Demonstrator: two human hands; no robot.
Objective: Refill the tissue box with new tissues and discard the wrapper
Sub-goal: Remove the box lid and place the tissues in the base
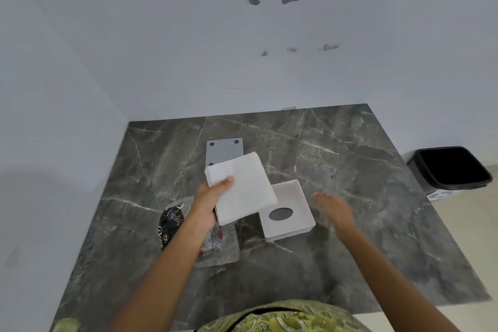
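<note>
My left hand (pixel 208 201) grips a thick stack of white tissues (pixel 242 187) by its near left corner and holds it above the table. Under the stack's right corner lies the white tissue box (pixel 292 219), upside down, with the oval slot showing in its floor. The box's grey base plate (pixel 225 149) lies flat beyond the stack, partly hidden by it. The clear printed wrapper (pixel 215 244) lies empty on the table under my left forearm. My right hand (pixel 335 209) hovers just right of the box, blurred, fingers apart, holding nothing.
The dark marble table (pixel 350 159) stands in a corner against white walls. A black waste bin (pixel 452 167) stands on the floor past the table's right edge. A green patterned garment fills the bottom of the view.
</note>
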